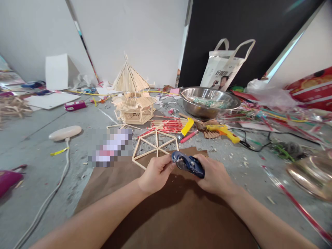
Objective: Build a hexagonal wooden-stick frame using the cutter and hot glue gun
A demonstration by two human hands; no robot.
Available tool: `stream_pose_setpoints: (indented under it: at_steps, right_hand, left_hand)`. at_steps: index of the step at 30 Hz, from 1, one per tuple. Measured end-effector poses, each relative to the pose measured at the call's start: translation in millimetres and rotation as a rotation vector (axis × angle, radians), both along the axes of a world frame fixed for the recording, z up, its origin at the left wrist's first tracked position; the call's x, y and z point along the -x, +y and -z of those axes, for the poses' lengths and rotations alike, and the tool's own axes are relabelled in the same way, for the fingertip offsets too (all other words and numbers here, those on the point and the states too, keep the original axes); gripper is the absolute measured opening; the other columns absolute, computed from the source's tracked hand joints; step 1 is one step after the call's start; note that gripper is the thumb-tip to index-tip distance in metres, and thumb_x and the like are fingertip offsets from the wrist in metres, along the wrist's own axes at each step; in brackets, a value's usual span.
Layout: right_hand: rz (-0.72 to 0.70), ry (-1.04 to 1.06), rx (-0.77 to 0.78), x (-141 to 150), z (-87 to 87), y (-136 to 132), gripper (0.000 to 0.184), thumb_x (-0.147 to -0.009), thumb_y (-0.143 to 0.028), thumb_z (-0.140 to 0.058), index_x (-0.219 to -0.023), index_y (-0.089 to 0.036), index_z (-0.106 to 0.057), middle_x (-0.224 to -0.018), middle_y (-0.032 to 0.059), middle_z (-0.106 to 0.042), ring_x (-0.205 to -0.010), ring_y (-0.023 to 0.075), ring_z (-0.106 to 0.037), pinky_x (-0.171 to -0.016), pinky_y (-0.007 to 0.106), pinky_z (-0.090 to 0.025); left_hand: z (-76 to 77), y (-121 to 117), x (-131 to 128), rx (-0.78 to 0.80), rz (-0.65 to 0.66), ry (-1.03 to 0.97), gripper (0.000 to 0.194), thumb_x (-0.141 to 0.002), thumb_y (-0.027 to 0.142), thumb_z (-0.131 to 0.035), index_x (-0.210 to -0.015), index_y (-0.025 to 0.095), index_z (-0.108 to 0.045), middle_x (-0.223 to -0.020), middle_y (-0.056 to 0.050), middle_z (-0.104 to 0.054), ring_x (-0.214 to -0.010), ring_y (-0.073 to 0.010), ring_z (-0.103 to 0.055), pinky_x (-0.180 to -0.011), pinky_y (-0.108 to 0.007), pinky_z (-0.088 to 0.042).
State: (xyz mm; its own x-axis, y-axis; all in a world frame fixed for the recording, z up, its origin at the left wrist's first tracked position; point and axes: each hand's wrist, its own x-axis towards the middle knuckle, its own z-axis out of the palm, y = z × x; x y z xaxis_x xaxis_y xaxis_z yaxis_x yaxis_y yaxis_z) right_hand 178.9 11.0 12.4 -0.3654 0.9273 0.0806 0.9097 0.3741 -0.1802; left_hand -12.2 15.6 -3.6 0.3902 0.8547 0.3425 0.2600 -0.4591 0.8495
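A brown sheet lies nearest, spread on the grey floor, and the person's two forearms reach in over it. Above its far part the right hand holds a blue tool, fingers curled round one end of it, the other end pointing toward the left hand. The left thumb and fingers are pressed together at that end; whether they pinch some small piece I cannot tell. At the left edge sits a purple object, cut off by the view; at the right edge is a shiny gold dish, with a red-striped strip slanting across the floor before it. Just beyond the left hand, partly covered by it, lies a spoked stick frame, a pixelated patch to its left. Further left is a white plug block with its cable. Past the frame come a red pen, a yellow cutter, red sticks and, to their right, a yellow glue gun. Behind these stands a stick house with a pointed roof; right of it, a steel bowl holds green-tinted stuff. Farthest back, a white bag leans by a black panel, beside a pale wall.
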Motion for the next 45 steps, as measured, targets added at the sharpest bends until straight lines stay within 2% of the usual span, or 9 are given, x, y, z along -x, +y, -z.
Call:
stream_pose_setpoints:
  at_steps: [6,17,27,32,38,41,45]
  right_hand:
    - [0.004,0.011,0.006,0,-0.1,1,0.026,-0.059,-0.019,-0.048,-0.085,-0.019,-0.047,-0.074,0.0036,-0.06,-0.066,0.0177,-0.054,-0.054,0.024,-0.031]
    - [0.03,-0.016,0.029,0,0.3,1,0.024,-0.061,-0.021,-0.048,-0.085,-0.019,-0.046,-0.074,0.0032,-0.061,-0.066,0.0181,-0.055,-0.054,0.025,-0.029]
    - [0.049,-0.039,0.042,0,0.1,0,0.02,-0.061,-0.02,-0.048,-0.081,-0.02,-0.045,-0.073,0.0027,-0.061,-0.065,0.0185,-0.056,-0.051,0.024,-0.027]
    - [0.094,-0.093,0.034,0,3.8,3,0.016,-0.061,-0.023,-0.049,-0.076,-0.02,-0.046,-0.065,0.0013,-0.06,-0.06,0.0181,-0.056,-0.049,0.024,-0.026]
    - [0.205,-0.045,-0.053,-7,7.6,12,0.035,-0.061,-0.022,-0.049,-0.096,-0.021,-0.045,-0.081,0.0049,-0.062,-0.074,0.022,-0.057,-0.056,0.027,-0.032]
    - [0.182,-0.005,-0.068,-10,8.7,13,0.043,-0.062,-0.02,-0.049,-0.104,-0.02,-0.042,-0.09,0.0069,-0.06,-0.082,0.023,-0.055,-0.062,0.029,-0.035]
    - [0.085,-0.002,-0.041,-9,10.2,11,0.048,-0.06,-0.02,-0.052,-0.106,-0.021,-0.04,-0.099,0.0069,-0.057,-0.089,0.0244,-0.052,-0.066,0.031,-0.035]
  left_hand:
    - [2.2,0,-1,0.028,-0.013,-0.004,0.027,-0.082,0.029,-0.038,-0.071,0.011,-0.054,-0.065,-0.002,-0.051,-0.058,-0.0092,-0.041,-0.055,-0.019,-0.036]
    - [4.8,1,-1,0.03,-0.033,-0.011,0.026,-0.081,0.029,-0.038,-0.07,0.012,-0.054,-0.058,0.0,-0.045,-0.053,-0.0081,-0.035,-0.05,-0.019,-0.031]
    - [2.6,0,-3,0.064,-0.026,-0.04,0.025,-0.082,0.029,-0.038,-0.078,0.012,-0.056,-0.058,0.001,-0.042,-0.053,-0.0078,-0.034,-0.05,-0.018,-0.032]
    - [1.6,1,-3,0.073,-0.038,-0.012,0.028,-0.082,0.032,-0.038,-0.078,0.012,-0.057,-0.057,0.001,-0.045,-0.053,-0.0078,-0.037,-0.051,-0.018,-0.033]
    - [-4.2,2,-3,0.117,-0.066,0.014,0.031,-0.081,0.036,-0.038,-0.08,0.012,-0.058,-0.063,0.0,-0.051,-0.06,-0.009,-0.043,-0.057,-0.019,-0.036]
    - [-4.1,3,-3,0.119,-0.058,-0.002,0.03,-0.082,0.035,-0.038,-0.082,0.012,-0.057,-0.067,-0.001,-0.054,-0.064,-0.0098,-0.046,-0.061,-0.019,-0.037]
    - [-0.1,4,-2,0.108,-0.045,-0.034,0.027,-0.082,0.032,-0.038,-0.082,0.012,-0.055,-0.068,-0.001,-0.052,-0.064,-0.0096,-0.044,-0.061,-0.019,-0.036]
